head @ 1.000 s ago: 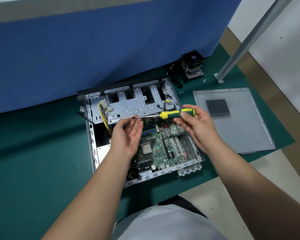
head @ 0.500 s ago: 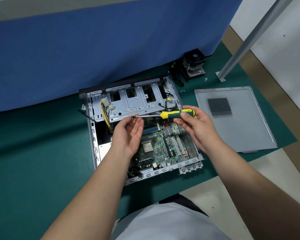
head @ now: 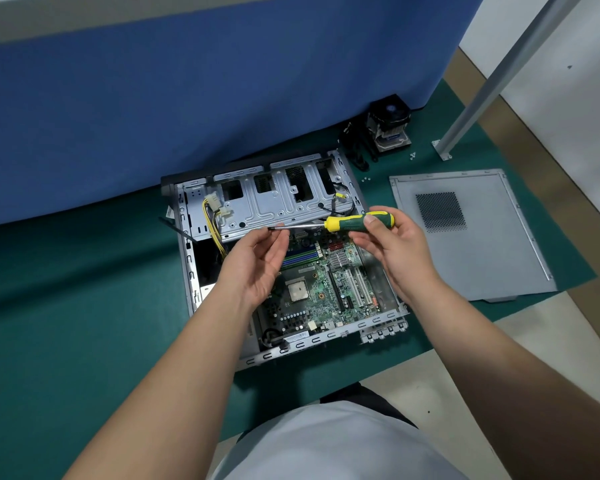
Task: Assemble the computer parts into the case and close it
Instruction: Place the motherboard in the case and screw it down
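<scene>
the open computer case (head: 187,271) lay on the green mat (head: 66,306), motherboard (head: 319,292) inside, directly under both hands. the side panel (head: 482,258) lay flat to its right. the right hand (head: 392,247) gripped the handle of the screwdriver (head: 357,221), held level above the case. the left hand (head: 257,258) pinched its tip with curled fingers.

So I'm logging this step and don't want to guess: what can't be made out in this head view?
- Screwdriver tip: the left hand has its fingertips there; whether a screw sits on it is too small to tell.
- Motherboard: its left part is hidden by the left hand and forearm.
- Loose screws on the mat: too small to count.
- Cooler: dark, detail unclear.
- Side panel: underside hidden.
</scene>
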